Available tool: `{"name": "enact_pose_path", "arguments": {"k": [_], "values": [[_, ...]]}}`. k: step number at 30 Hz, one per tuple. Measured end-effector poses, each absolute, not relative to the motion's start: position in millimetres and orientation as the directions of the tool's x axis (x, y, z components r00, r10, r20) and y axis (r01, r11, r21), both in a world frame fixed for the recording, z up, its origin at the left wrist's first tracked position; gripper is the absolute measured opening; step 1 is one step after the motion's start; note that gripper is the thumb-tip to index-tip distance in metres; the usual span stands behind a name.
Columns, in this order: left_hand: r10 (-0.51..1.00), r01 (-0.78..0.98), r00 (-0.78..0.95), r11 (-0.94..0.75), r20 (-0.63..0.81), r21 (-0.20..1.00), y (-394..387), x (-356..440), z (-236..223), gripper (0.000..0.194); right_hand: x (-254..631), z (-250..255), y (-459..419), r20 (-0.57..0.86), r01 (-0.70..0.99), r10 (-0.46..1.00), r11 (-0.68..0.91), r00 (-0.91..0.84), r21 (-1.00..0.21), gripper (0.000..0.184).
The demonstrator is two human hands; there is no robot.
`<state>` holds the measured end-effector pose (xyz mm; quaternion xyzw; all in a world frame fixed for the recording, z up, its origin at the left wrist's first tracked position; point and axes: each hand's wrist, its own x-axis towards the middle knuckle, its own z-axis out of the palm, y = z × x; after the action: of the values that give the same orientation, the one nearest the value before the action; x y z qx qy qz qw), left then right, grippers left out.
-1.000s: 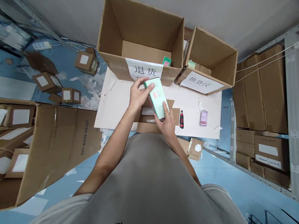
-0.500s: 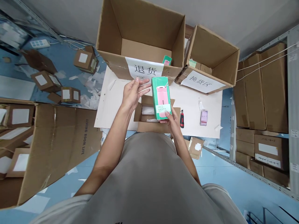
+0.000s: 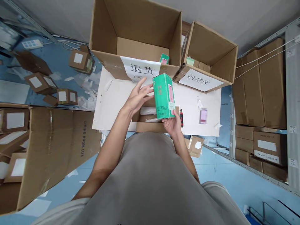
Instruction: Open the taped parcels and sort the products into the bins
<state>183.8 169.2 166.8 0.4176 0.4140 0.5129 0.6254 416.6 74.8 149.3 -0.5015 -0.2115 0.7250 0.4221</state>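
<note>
A green product box (image 3: 162,97) with a pink picture on one face is held upright over the table, its printed side turned toward me. My right hand (image 3: 172,123) grips it from below, thumb on its lower right edge. My left hand (image 3: 138,97) is open with fingers spread at the box's left side; whether the fingertips touch it I cannot tell. Beneath the green box, an open small carton (image 3: 150,127) with white packing inside sits at the table's front edge. A red and black utility knife (image 3: 181,118) lies just right of my right hand.
Two large open cartons with paper signs stand at the back: a bigger one (image 3: 105,62) holding a green box (image 3: 164,58), and a smaller one (image 3: 225,59) with boxes inside. A pink-labelled packet (image 3: 203,116) lies on the white table (image 3: 189,125). Shelving (image 3: 290,112) stands right, a large carton (image 3: 63,140) left.
The green box has turned in my right hand, bringing its text side into view and swinging the pink picture rightward. My left hand has moved slightly with its fingers spread. The view has shifted slightly.
</note>
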Motion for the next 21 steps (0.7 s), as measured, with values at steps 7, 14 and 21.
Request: {"name": "enact_pose_path", "arguments": {"k": [7,14,21], "values": [[0.968,-0.416,0.218,0.204,-0.12,0.886,163.5,204.8,160.2,0.094,419.2,149.2,72.3,-0.568,-0.472,0.765,-0.638,-0.302,-0.608,0.064],[0.965,-0.391,0.139,0.258,-0.221,0.884,174.1,188.8,155.9,0.114,435.4,168.7,72.6,-0.466,-0.227,0.875,-0.485,-0.132,-0.845,0.093],[0.983,-0.273,0.08,0.179,-0.164,0.945,176.8,199.2,156.4,0.11,417.4,158.8,87.3,-0.405,-0.245,0.909,-0.417,-0.102,-0.875,0.086]]}}
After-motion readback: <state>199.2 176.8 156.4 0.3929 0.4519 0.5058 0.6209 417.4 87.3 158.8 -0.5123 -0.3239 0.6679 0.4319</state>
